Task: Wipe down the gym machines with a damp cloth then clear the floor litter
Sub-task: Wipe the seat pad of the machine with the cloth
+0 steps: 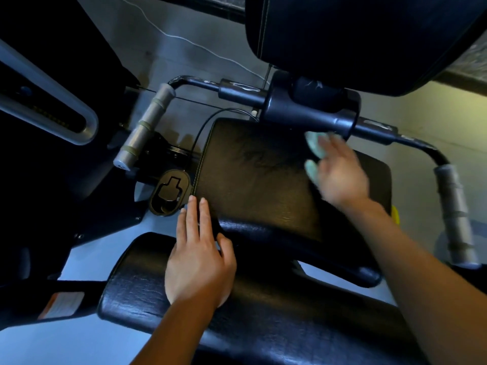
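I look down on a black padded gym machine. My right hand (340, 172) is blurred over the far right of the square black seat pad (253, 180) and presses a pale green cloth (315, 154) against it; the cloth shows only past the fingertips. My left hand (199, 254) lies flat with straight fingers across the gap between the seat pad's near left corner and the rounded front pad (263, 312). A large black back pad (355, 40) hangs above the seat.
A black crossbar (303, 109) runs behind the seat with grey handle grips at the left (143, 127) and right (456, 214). An oval black adjuster housing (168, 192) sits left of the seat. A white cable (195, 43) lies on the grey floor beyond.
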